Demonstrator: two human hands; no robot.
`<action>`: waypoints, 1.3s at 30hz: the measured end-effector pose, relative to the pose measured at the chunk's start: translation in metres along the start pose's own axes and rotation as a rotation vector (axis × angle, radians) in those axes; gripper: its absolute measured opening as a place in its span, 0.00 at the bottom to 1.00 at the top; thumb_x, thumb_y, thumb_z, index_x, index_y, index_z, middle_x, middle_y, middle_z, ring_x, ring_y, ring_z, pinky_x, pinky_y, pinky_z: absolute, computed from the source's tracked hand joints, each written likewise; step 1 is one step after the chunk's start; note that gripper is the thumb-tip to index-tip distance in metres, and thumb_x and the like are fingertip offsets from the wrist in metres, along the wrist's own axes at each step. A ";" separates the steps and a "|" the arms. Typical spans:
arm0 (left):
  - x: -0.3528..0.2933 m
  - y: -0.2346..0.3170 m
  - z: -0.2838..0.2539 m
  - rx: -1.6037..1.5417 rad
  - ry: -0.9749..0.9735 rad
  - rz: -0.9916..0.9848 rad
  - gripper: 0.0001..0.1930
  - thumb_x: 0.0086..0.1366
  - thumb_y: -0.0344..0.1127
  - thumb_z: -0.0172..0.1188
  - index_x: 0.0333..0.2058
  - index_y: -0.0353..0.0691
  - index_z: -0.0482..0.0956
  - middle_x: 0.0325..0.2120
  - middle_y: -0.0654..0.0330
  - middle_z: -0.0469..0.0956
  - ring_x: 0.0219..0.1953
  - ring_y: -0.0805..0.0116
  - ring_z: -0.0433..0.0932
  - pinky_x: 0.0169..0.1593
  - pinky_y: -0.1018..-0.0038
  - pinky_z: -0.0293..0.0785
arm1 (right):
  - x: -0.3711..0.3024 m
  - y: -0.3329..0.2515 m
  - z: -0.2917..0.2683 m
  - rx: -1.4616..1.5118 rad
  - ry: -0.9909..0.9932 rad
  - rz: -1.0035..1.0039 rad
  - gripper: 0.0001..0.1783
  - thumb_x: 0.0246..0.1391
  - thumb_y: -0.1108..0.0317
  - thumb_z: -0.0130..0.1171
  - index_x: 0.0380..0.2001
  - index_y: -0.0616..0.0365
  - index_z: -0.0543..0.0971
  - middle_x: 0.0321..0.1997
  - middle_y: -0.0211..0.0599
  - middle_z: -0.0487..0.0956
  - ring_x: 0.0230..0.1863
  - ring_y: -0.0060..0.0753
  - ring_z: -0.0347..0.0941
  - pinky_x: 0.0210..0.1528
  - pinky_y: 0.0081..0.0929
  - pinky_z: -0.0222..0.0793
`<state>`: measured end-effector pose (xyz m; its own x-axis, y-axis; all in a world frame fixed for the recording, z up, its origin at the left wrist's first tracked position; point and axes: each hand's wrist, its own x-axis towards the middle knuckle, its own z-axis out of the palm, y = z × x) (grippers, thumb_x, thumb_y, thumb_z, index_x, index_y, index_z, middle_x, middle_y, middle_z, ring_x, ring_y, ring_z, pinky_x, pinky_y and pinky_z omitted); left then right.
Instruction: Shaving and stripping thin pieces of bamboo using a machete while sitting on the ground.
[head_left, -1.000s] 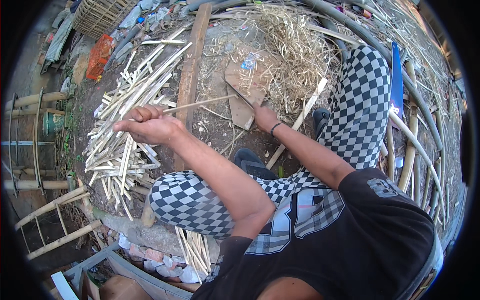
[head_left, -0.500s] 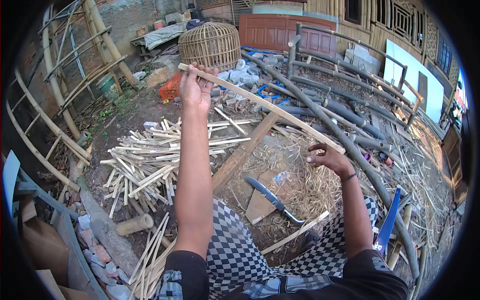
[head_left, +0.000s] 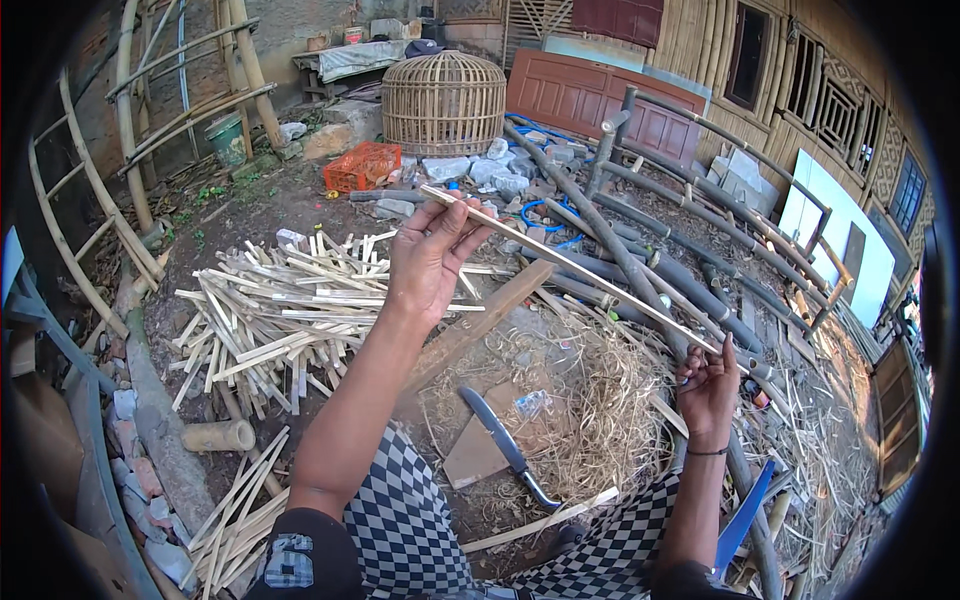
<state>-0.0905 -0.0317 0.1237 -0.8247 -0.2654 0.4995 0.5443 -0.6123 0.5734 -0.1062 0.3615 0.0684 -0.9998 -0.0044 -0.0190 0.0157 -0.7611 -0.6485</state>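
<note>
A long, thin bamboo strip point(head_left: 575, 264) is held up in front of me, slanting from upper left down to the right. Its upper end is gripped between the thumb and fingers of my left hand point(head_left: 432, 255). At the lower end, the fingers of my right hand point(head_left: 710, 385) close on the strip. Below lies a machete point(head_left: 505, 440) with a curved dark handle, resting partly on a flat brown board point(head_left: 478, 448). A wooden plank point(head_left: 485, 318) slopes up from near my knees, under the strip. Curly bamboo shavings point(head_left: 610, 400) cover the ground beside the machete.
Cut bamboo strips point(head_left: 290, 310) lie heaped at left, with another bundle point(head_left: 235, 515) nearer me. A blue saw blade point(head_left: 745, 520) stands by my right arm. Further off are an orange crate point(head_left: 362, 167), a woven bamboo cage point(head_left: 443, 105) and bamboo poles point(head_left: 690, 290).
My right hand has moved outward and down and now grips the strip's lower end; it was looser and half open before. My left hand is lower and further right. The view has shifted.
</note>
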 end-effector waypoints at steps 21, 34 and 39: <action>-0.035 0.025 0.005 0.057 -0.294 0.027 0.18 0.70 0.28 0.53 0.57 0.42 0.71 0.54 0.54 0.75 0.60 0.52 0.72 0.63 0.58 0.73 | 0.012 0.023 -0.003 -0.019 -0.014 0.117 0.17 0.69 0.54 0.47 0.43 0.58 0.74 0.34 0.34 0.78 0.27 0.25 0.68 0.32 0.24 0.68; -0.028 0.024 -0.014 0.215 -0.175 -0.067 0.21 0.67 0.24 0.57 0.58 0.38 0.69 0.53 0.50 0.75 0.57 0.56 0.74 0.62 0.62 0.73 | 0.009 0.020 -0.007 0.020 0.038 -0.008 0.15 0.67 0.58 0.50 0.37 0.60 0.74 0.32 0.35 0.78 0.32 0.27 0.74 0.36 0.27 0.70; -0.014 0.022 -0.053 1.113 0.059 0.008 0.42 0.56 0.23 0.66 0.68 0.43 0.56 0.59 0.49 0.69 0.55 0.61 0.74 0.60 0.65 0.70 | 0.013 0.017 -0.020 -0.026 -0.033 -0.114 0.16 0.69 0.59 0.45 0.41 0.63 0.73 0.37 0.42 0.77 0.37 0.36 0.77 0.40 0.34 0.75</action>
<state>-0.0750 -0.0808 0.0948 -0.8105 -0.3198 0.4907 0.3589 0.3909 0.8476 -0.1192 0.3616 0.0417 -0.9949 0.0597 0.0809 -0.0985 -0.7408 -0.6645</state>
